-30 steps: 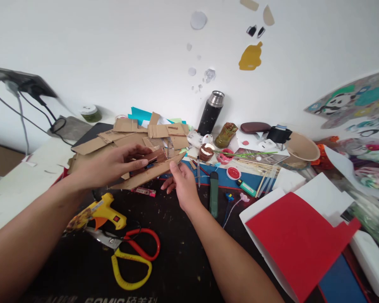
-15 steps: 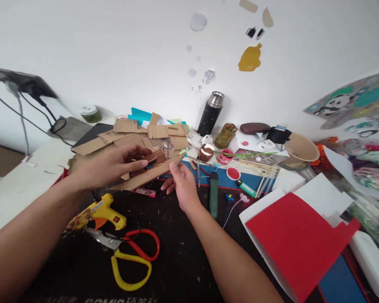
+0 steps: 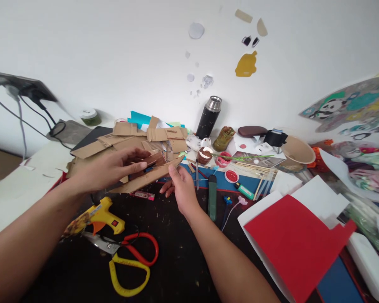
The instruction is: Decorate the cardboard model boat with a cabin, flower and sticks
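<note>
My right hand [image 3: 183,188] is closed on a long, pointed cardboard strip [image 3: 148,176], thumb on top near its right end. The strip slants down to the left. Just behind it, my left hand [image 3: 121,166] is closed around a small reddish-brown piece [image 3: 154,159] that looks like painted cardboard; its fingers partly cover it. I cannot tell whether the piece touches the strip. Below my hands lie a yellow glue gun [image 3: 109,215] and open scissors [image 3: 129,261] with one red and one yellow handle loop.
Cardboard scraps [image 3: 120,141] pile up behind my left hand. A black thermos [image 3: 207,120] stands against the wall. A green cutter [image 3: 212,198], a pen [image 3: 197,174] and a lighter [image 3: 244,190] lie right of my hands. Red paper [image 3: 297,244] covers the right side.
The whole scene sits slightly lower and further left, as the camera has tilted a little. Both hands keep their hold, with hardly any movement between them.
</note>
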The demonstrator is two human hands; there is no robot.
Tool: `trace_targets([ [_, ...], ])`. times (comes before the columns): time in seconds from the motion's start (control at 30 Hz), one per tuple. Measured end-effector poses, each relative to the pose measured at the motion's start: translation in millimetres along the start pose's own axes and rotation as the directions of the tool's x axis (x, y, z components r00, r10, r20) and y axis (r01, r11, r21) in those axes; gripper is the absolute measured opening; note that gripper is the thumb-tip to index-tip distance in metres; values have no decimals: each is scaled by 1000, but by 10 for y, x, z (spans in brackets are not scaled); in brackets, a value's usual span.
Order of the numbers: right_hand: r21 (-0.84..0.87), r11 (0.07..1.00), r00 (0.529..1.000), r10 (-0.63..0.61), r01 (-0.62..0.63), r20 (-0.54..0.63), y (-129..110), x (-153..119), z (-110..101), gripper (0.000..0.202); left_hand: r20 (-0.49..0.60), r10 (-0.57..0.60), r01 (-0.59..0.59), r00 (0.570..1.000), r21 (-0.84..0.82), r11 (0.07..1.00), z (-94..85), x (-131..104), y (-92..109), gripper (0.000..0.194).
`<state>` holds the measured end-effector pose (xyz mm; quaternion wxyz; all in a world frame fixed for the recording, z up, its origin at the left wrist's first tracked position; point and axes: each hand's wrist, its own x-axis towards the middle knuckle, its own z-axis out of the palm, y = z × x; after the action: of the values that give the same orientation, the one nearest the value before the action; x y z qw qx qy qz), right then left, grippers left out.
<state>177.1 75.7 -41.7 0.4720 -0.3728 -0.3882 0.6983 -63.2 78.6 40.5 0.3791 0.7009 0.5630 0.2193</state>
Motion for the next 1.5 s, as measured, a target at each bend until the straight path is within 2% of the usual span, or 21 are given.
trace_targets([
  [0.07, 10, 1000, 1000, 5, -5, -6, -4, 5, -11, 66, -44, -25, 25, 999, -4, 1000, -22, -20, 7, 67],
  [0.13, 31, 999, 1000, 16, -16, -23, -11, 13, -27, 67, -171, -38, 35, 985, -23, 999, -54, -51, 13, 77],
  [0.2, 72, 997, 999, 20, -17, -42, -16, 23, -43, 70, -307, -50, 39, 950, -42, 998, -88, -89, 29, 82],
  [0.33, 140, 990, 996, 7, 5, -86, -9, 38, -59, 77, -450, -129, 80, 884, -128, 989, -112, -176, 107, 96],
  [0.4, 154, 988, 995, -1, 17, -103, -4, 41, -58, 77, -506, -173, 85, 845, -192, 978, -89, -230, 152, 96],
  [0.5, 164, 985, 991, -26, 48, -131, -16, 47, -54, 78, -650, -168, 33, 741, -214, 976, -12, -342, 202, 82],
  [0.53, 167, 984, 990, -38, 61, -139, -26, 48, -53, 78, -660, -156, 28, 735, -199, 979, 27, -386, 213, 76],
  [0.57, 167, 983, 988, -52, 77, -148, -38, 50, -53, 78, -626, -150, 25, 766, -204, 979, 73, -432, 224, 75],
  [0.6, 164, 982, 986, -67, 92, -156, -51, 50, -52, 78, -551, -166, 45, 818, -227, 973, 128, -475, 235, 74],
  [0.67, 150, 981, 980, -100, 126, -170, -74, 44, -49, 77, -282, -209, 112, 936, -325, 939, 264, -543, 261, 77],
  [0.7, 141, 980, 978, -119, 144, -174, -82, 37, -45, 76, -117, -202, 142, 972, -391, 910, 342, -564, 277, 74],
  [0.73, 130, 978, 975, -138, 162, -175, -88, 27, -39, 74, -30, -204, 167, 978, -463, 870, 421, -575, 294, 72],
  [0.8, 106, 975, 971, -174, 193, -165, -91, -3, -24, 69, 4, -268, 207, 963, -646, 734, 574, -567, 327, 76],
  [0.87, 77, 971, 967, -212, 225, -144, -88, -40, -7, 66, 53, -328, 233, 943, -810, 539, 697, -528, 352, 76],
  [0.93, 45, 965, 960, -252, 259, -124, -85, -81, 7, 64, 104, -345, 238, 933, -896, 374, 783, -469, 363, 61],
  [1.0, 18, 958, 952, -284, 288, -112, -85, -119, 19, 63, 116, -356, 222, 927, -935, 276, 841, -401, 365, 41],
  [1.1, -13, 952, 948, -307, 307, -83, -87, -168, 36, 62, 91, -387, 183, 918, -961, 208, 907, -306, 378, 19],
  [1.17, -34, 948, 946, -319, 317, -61, -79, -193, 51, 62, 83, -407, 169, 910, -969, 181, 942, -258, 409, 14],
  [1.4, -88, 941, 935, -335, 327, -113, 27, -221, 94, 49, 41, -441, 100, 897, -989, 112, 989, -154, 540, 27],
  [1.5, -97, 944, 938, -325, 315, -120, 56, -231, 112, 52, 55, -438, 113, 897, -988, 107, 995, -112, 528, 27],
])
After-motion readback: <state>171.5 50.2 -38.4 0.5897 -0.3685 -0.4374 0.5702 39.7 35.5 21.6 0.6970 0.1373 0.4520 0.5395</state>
